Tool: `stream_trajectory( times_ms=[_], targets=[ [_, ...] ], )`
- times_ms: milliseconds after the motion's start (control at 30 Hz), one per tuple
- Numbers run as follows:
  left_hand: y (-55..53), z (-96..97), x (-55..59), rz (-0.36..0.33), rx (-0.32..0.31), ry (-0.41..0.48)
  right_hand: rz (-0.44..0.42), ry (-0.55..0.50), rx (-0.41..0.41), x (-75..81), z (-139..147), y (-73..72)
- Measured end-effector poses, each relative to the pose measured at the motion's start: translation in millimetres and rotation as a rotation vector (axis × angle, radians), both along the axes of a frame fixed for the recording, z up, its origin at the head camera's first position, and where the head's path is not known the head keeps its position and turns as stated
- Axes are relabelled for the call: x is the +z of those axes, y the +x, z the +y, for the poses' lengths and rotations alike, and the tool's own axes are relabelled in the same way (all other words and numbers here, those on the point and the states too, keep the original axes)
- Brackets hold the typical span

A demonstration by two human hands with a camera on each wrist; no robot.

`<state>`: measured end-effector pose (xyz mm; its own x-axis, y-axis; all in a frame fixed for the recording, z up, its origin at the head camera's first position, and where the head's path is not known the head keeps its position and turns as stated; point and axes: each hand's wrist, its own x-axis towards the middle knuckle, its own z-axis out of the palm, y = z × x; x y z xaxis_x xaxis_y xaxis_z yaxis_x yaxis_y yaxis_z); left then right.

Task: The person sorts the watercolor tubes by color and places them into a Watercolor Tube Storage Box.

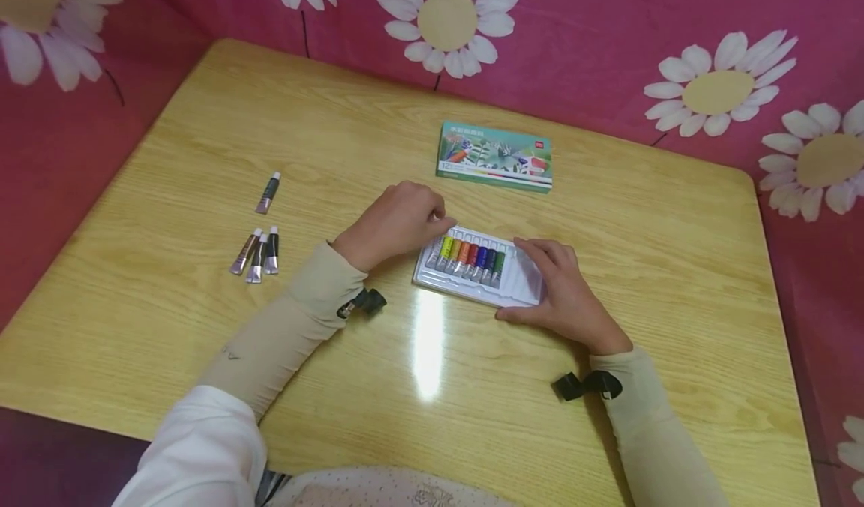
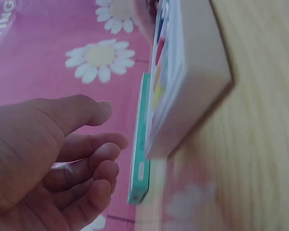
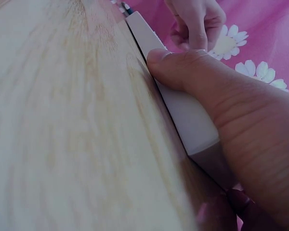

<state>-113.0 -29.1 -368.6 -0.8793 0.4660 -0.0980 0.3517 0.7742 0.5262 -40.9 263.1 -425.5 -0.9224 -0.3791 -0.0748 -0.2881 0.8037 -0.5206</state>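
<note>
A white plastic paint tray [image 1: 455, 283] lies on the table, with a row of small paint tubes [image 1: 472, 259] in its left and middle part, running from yellow through orange, red and blue to green. My right hand [image 1: 567, 297] grips the tray's right end, thumb along the near side and fingers at the far side. Above the tray's far left corner hovers my left hand [image 1: 398, 222]. Its fingers are loosely curled, and in the left wrist view no thing shows between the thumb [image 2: 86, 113] and fingers.
Behind the tray lies a green printed paint box [image 1: 495, 157]. To the left, a dark tube [image 1: 268, 193] lies alone, with a brown tube [image 1: 246, 251] and two dark tubes [image 1: 264, 252] nearer. A pink flowered cloth [image 1: 574, 42] hangs behind the wooden table [image 1: 169, 154].
</note>
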Motion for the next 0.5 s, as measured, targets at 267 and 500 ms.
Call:
stream_trajectory(
  times_ms=[267,500],
  targets=[
    [-4.8,-33.1,2.5,0.02,0.075,0.01,-0.018,-0.008,-0.005,-0.6,0,0.7],
    [-9.4,-67.2,4.8,0.068,0.139,-0.004,-0.005,0.005,-0.012,-0.8,0,1.5]
  ],
)
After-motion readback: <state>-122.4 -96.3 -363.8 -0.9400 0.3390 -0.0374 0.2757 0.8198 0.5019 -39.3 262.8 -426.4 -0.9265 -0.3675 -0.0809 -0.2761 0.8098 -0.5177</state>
